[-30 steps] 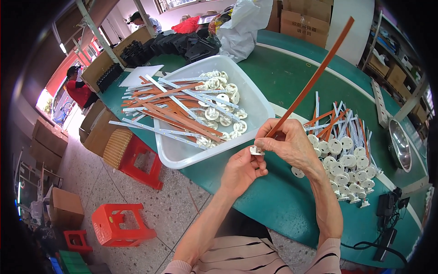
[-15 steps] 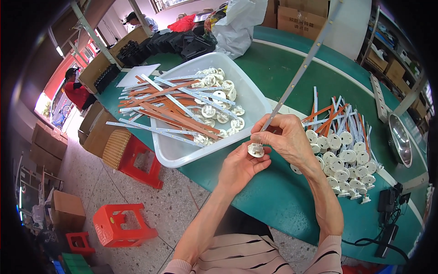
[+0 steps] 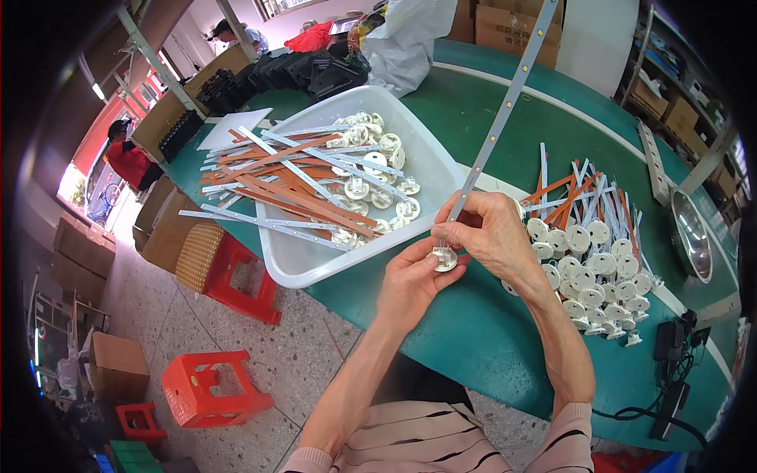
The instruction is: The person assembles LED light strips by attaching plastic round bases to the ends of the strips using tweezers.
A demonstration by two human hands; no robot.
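Observation:
My left hand (image 3: 414,285) pinches a small round white plastic cap (image 3: 444,258) near the table's front edge. Just above it, my right hand (image 3: 487,236) grips the lower end of a narrow LED strip (image 3: 505,110), which slants up and to the right with small yellowish LEDs along its face. The strip's bottom end meets the cap, though my fingers hide how the two join. To the left, a translucent white bin (image 3: 285,272) holds several strips with white caps. On the right lies a pile of similar white caps with strips (image 3: 583,276).
The green table (image 3: 489,347) curves around me. At right are a metal bowl (image 3: 691,236), a power strip (image 3: 653,162) and a black adapter with cables (image 3: 670,347). Black parts (image 3: 331,75) and a plastic bag (image 3: 406,47) lie behind the bin. Red stools (image 3: 213,390) stand left; two people sit farther off.
The LED strip's top has swung slightly left, and its LED face shows more plainly. Both hands stay close together on the cap and strip.

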